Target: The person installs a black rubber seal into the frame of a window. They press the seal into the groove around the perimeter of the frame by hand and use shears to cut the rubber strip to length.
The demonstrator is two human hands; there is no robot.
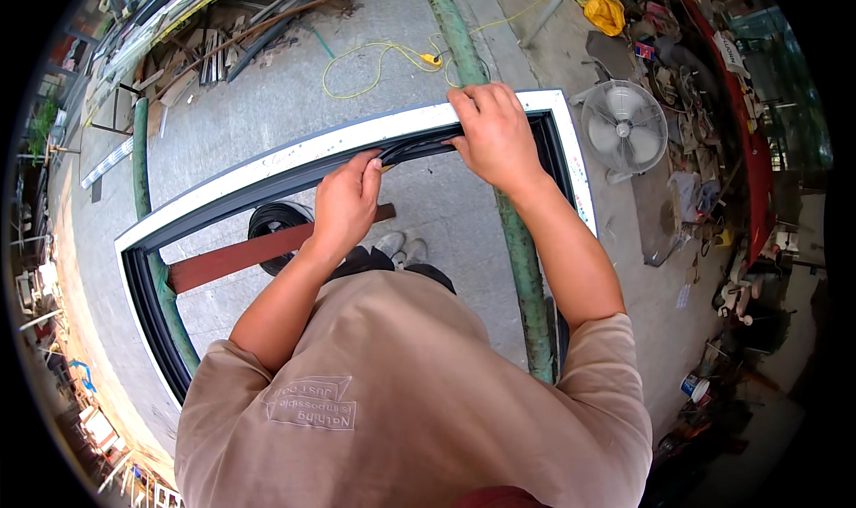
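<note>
A rectangular window frame (290,158), white on its face with dark inner channels, lies across two green metal pipes in front of me. Along the inside of its far bar runs a loose, bowed black rubber strip (415,143). My left hand (346,196) is closed at the strip's left part, thumb and fingers pinched against the inner channel. My right hand (496,140) wraps over the far bar near the right corner. Its fingers rest on the white face while the thumb presses by the strip's right part. Exactly where the strip ends is hidden by my fingers.
Green pipes (524,280) (141,165) support the frame. Within its opening show a reddish-brown bar (236,256) and a black coil (270,221). A yellow cord (379,57) trails across the concrete floor beyond. At right stands a fan (624,128); scrap metal (241,31) lies far left.
</note>
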